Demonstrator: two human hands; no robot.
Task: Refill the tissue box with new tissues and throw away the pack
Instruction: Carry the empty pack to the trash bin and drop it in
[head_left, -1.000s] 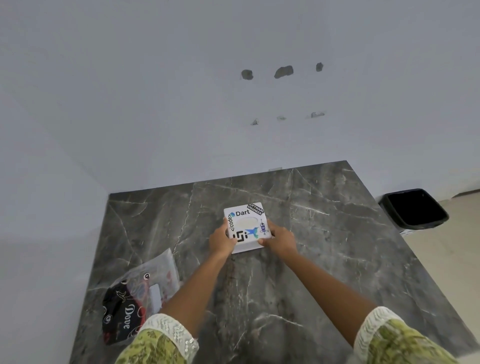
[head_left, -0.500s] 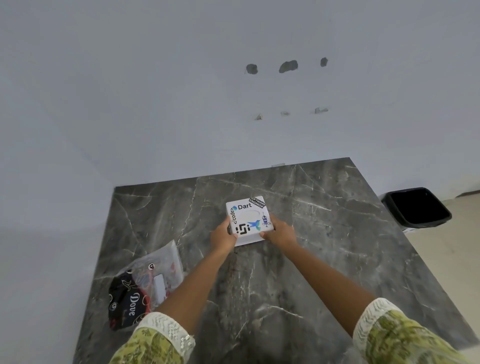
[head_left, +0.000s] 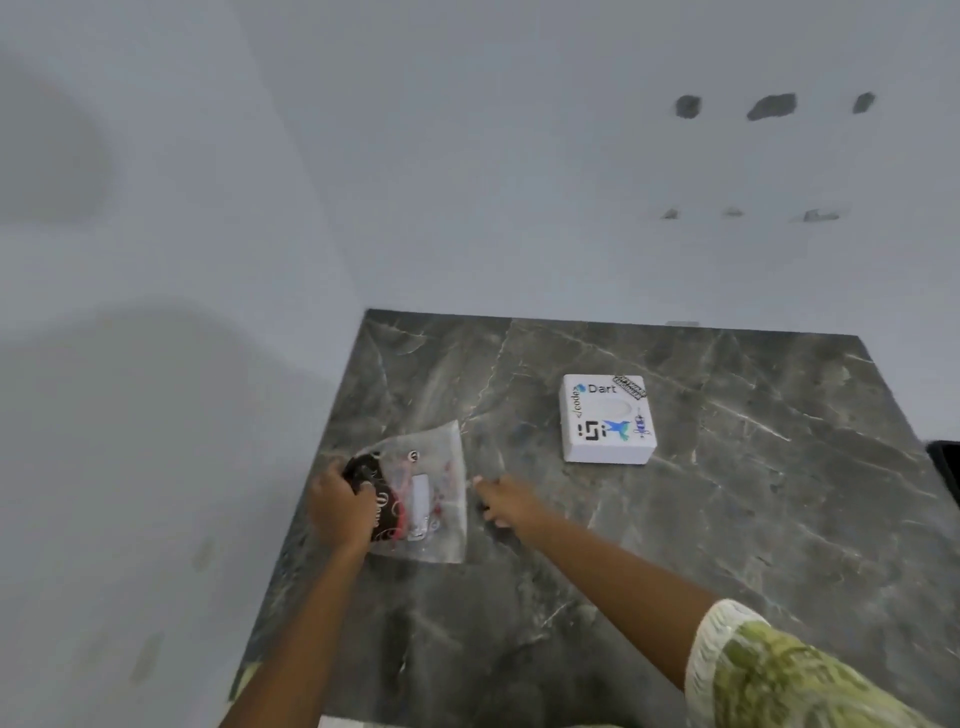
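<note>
A white square tissue box (head_left: 608, 420) with stickers on its lid lies flat on the dark marble table (head_left: 727, 519), apart from both hands. The clear plastic tissue pack (head_left: 421, 499), with a black and red print, lies near the table's left edge. My left hand (head_left: 338, 503) grips the pack's left, dark end. My right hand (head_left: 506, 501) hovers just right of the pack with fingers spread, holding nothing; whether a fingertip touches the pack's edge is unclear.
A black bin (head_left: 946, 467) shows only as a sliver at the right edge, beyond the table. A grey wall (head_left: 467, 182) runs behind and to the left of the table.
Both hands let go of the tissue box and moved left to the pack. My left hand has closed on the pack. The camera view swung left, so the bin is almost out of frame.
</note>
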